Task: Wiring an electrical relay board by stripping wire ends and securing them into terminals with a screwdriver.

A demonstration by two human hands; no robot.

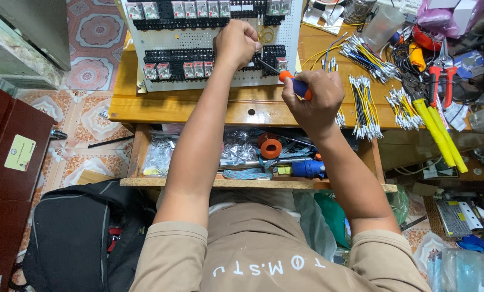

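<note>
A white perforated panel (199, 38) with rows of black relay sockets and clear relays stands on the wooden table (171, 108). My left hand (235, 42) is closed on a yellow wire (264, 35) at the lower socket row. My right hand (312, 97) grips a screwdriver with an orange and blue handle (295, 84). Its shaft points up and left into the black socket row (272, 53), just beside my left hand.
Bundles of yellow and black wires with ferrules (363, 103) lie to the right, with red-handled pliers (441, 75) and a yellow-handled tool (439, 132). A shelf under the table holds tape rolls (270, 147) and bags. A black backpack (85, 232) sits on the floor at left.
</note>
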